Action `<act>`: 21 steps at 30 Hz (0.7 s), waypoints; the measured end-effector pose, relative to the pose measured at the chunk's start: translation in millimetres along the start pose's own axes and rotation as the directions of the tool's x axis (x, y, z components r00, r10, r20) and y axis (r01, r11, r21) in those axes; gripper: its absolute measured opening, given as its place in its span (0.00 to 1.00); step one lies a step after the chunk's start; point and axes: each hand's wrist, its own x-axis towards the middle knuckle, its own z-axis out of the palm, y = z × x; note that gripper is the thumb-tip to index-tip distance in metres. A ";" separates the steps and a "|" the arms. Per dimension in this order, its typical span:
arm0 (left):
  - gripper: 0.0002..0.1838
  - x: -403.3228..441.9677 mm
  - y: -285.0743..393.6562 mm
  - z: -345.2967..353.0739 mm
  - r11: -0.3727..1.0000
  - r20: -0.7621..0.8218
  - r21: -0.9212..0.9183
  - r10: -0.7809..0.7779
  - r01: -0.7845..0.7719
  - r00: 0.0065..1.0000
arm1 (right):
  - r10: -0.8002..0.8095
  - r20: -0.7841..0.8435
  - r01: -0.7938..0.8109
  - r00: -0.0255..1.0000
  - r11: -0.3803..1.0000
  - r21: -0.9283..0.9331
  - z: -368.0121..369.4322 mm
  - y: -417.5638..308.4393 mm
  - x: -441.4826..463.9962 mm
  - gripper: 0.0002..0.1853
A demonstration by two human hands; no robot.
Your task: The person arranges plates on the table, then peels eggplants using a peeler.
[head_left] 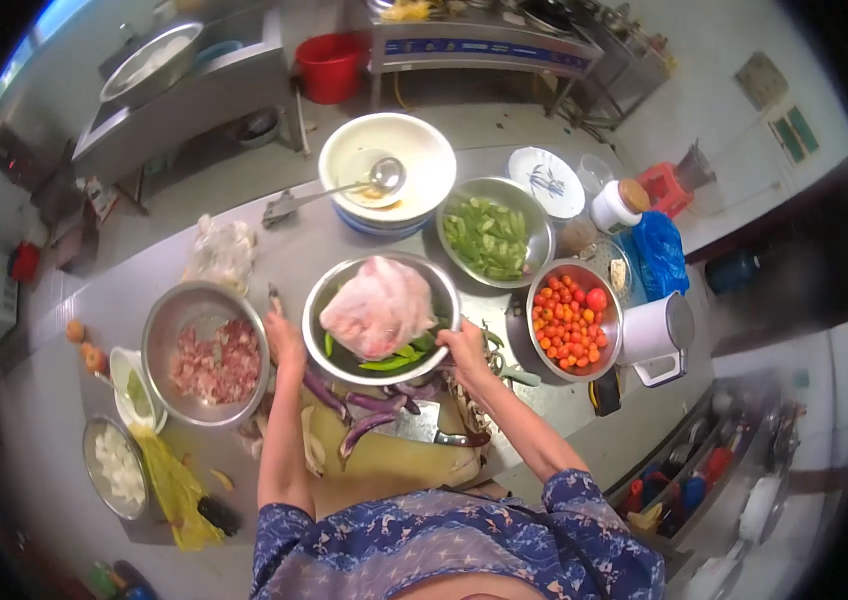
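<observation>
A metal bowl [312,338] in the middle of the head view holds a large pale-pink piece of raw meat [376,305] over long green peppers [391,364]. My right hand [461,347] grips the bowl's right rim with closed fingers. At the left rim is my left hand [285,338], closed against the bowl's side; its fingertips are partly hidden. Several purple eggplants [372,403] lie just below the bowl, near a cleaver [424,424] on a yellowish cutting board [364,478].
Left stand a bowl of cut red meat [214,362] and a bowl of white chunks [120,470]. Right are a bowl of green vegetables [484,235], a bowl of small tomatoes [570,322] and a white jug [656,328]. Behind, a ladle [384,176] rests in a white basin [424,140].
</observation>
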 end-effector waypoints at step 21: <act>0.23 -19.9 8.7 -31.3 0.972 0.130 0.236 -0.044 0.013 0.991 | -0.433 -0.127 0.140 0.892 0.533 -0.835 -305.3 -206.0 381.0 0.08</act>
